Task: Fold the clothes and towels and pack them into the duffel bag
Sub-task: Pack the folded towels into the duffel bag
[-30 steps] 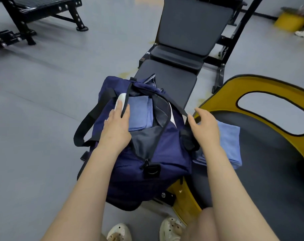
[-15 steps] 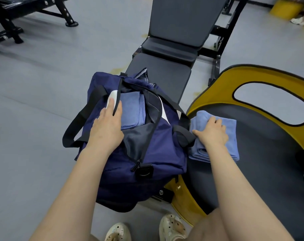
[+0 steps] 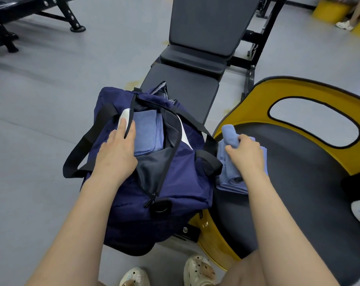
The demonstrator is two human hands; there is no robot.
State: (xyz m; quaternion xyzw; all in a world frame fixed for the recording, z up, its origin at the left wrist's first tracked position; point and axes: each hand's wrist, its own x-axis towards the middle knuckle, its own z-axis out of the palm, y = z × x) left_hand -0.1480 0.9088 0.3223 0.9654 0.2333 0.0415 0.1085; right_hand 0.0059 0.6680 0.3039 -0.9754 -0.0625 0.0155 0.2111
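A navy duffel bag (image 3: 175,178) stands open on the near end of a black bench. Inside it lies a folded blue towel (image 3: 148,133), with a white item (image 3: 124,116) at the left rim. My left hand (image 3: 117,149) rests flat on the bag's left edge, fingers straight, holding the opening apart. Right of the bag, a second folded blue towel (image 3: 229,174) lies on a dark seat pad. My right hand (image 3: 246,153) grips this towel, and its far end bunches up above my fingers.
The black workout bench (image 3: 208,38) stretches away behind the bag. A yellow-rimmed seat (image 3: 311,96) with a cut-out curves round on the right. Another black bench frame (image 3: 30,15) stands far left. Grey floor lies to the left. A person's feet show at far right.
My right hand went from the bag's right handle onto the towel beside it, then closed round it and lifted its far end. My left hand has stayed on the bag.
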